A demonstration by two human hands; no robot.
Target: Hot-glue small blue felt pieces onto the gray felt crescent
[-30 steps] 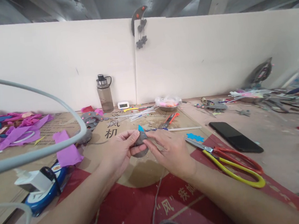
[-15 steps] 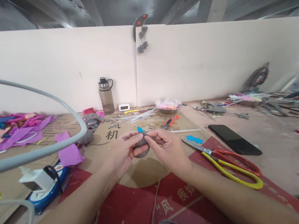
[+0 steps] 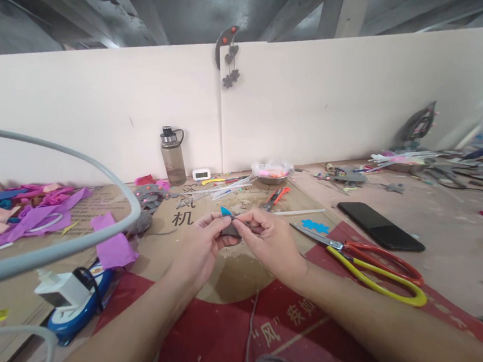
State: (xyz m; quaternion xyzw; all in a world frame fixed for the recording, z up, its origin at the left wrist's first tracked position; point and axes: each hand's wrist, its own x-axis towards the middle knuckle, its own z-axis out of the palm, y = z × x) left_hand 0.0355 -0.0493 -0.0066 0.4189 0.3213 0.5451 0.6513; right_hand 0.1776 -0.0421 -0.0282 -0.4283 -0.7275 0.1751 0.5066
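My left hand and my right hand meet above the cardboard, fingertips pinched together on a small grey felt piece. A blue felt tip sticks up from between the left fingers. The right thumb and forefinger press the grey piece's edge; whether they also hold something thin there is hidden. Grey yarn runs over the red area below the hands. To the right lie a blue flower-shaped felt cutout and scissors with red and yellow handles.
A black phone lies right of the scissors. At the back stand a bottle, a small digital clock and a bowl. An orange cutter lies ahead. Felt scraps, a power strip and a grey hoop occupy the left.
The grey piece has turned slightly between my fingers, with less of it showing below them. Both hands stay in nearly the same place; the view has shifted a little.
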